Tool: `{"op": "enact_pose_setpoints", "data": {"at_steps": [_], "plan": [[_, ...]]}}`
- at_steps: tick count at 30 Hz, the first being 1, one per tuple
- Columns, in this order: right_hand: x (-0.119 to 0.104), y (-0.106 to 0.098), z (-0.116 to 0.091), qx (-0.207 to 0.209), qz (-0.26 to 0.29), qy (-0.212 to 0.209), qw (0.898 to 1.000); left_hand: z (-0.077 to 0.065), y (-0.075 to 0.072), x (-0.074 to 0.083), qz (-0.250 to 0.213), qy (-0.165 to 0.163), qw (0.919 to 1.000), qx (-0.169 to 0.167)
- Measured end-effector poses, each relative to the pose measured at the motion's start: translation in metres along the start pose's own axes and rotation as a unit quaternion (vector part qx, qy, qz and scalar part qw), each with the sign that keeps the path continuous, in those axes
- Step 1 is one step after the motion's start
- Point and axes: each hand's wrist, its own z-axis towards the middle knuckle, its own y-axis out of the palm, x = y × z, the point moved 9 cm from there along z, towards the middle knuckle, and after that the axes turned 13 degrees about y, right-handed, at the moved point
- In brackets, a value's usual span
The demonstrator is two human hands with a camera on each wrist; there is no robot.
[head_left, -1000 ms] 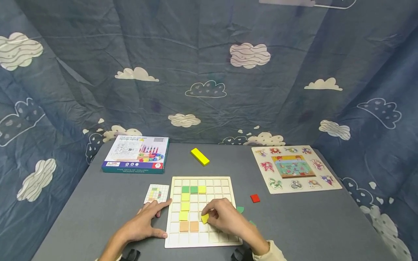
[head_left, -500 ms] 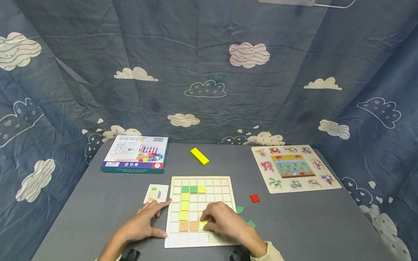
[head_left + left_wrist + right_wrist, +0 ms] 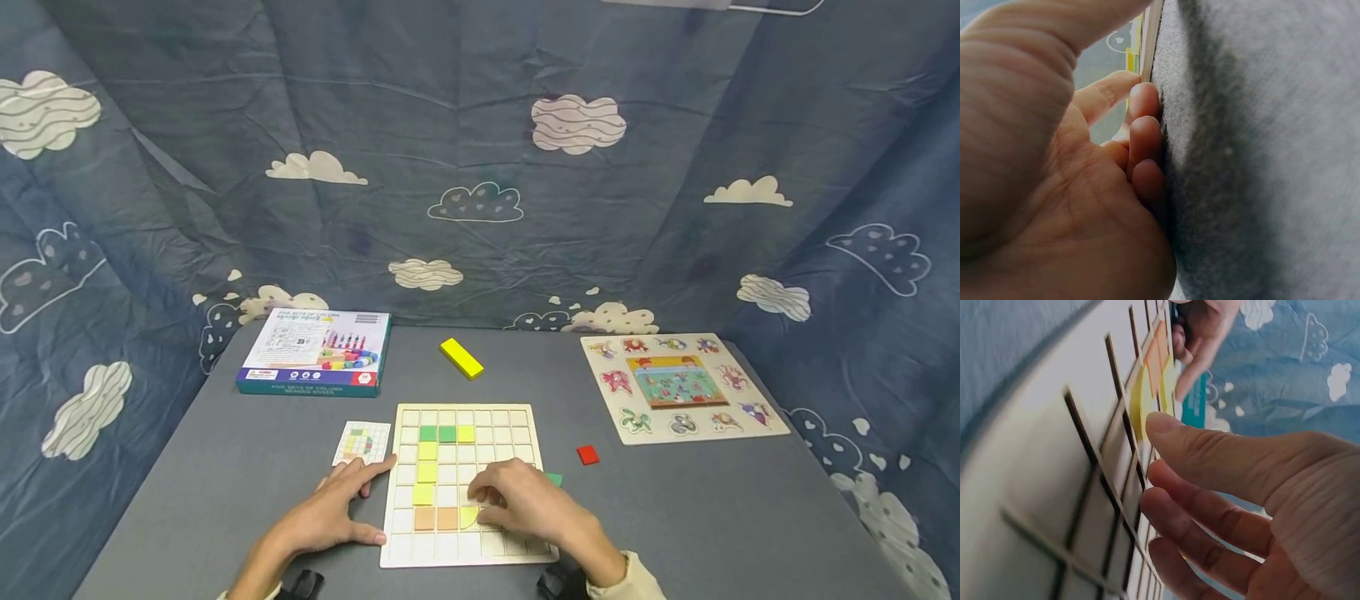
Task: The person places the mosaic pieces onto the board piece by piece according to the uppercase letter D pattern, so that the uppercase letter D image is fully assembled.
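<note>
A pale wooden grid board [image 3: 448,547] lies in front of me, bearing square tiles in green, yellow and orange. On it, just right of two orange tiles [image 3: 437,518], lies a yellow quarter-round tile [image 3: 468,517]. My right hand [image 3: 528,500] hovers at that tile with its fingers loosely bent. In the right wrist view the thumb tip is right at the edge of the yellow tile [image 3: 1140,403], and the other fingers are apart from the thumb. My left hand [image 3: 330,510] rests spread at the board's left edge, index fingertip and thumb touching it.
A small pattern card [image 3: 362,442] lies left of the board. Beyond are a boxed set [image 3: 315,353] and a yellow block [image 3: 461,358]. To the right are a red tile [image 3: 588,455], a green piece [image 3: 555,479] partly hidden by the hand, and a picture puzzle board [image 3: 611,408].
My right hand has brought the yellow quarter-round tile down into the cell beside the orange tiles and loosened its pinch, drawing slightly right. The left hand has stayed in place.
</note>
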Motion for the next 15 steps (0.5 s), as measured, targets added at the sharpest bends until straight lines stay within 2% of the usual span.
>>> {"op": "enact_pose_setpoints", "data": {"at_steps": [6, 15], "plan": [[0.017, -0.016, -0.004, 0.015, 0.000, 0.031, 0.999, 0.002, 0.000, 0.000, -0.001, 0.000, 1.0000, -0.005], [0.046, -0.033, -0.018, 0.049, 0.002, 0.045, 0.998, 0.002, 0.000, -0.001, -0.004, -0.004, 1.0000, -0.003]]}}
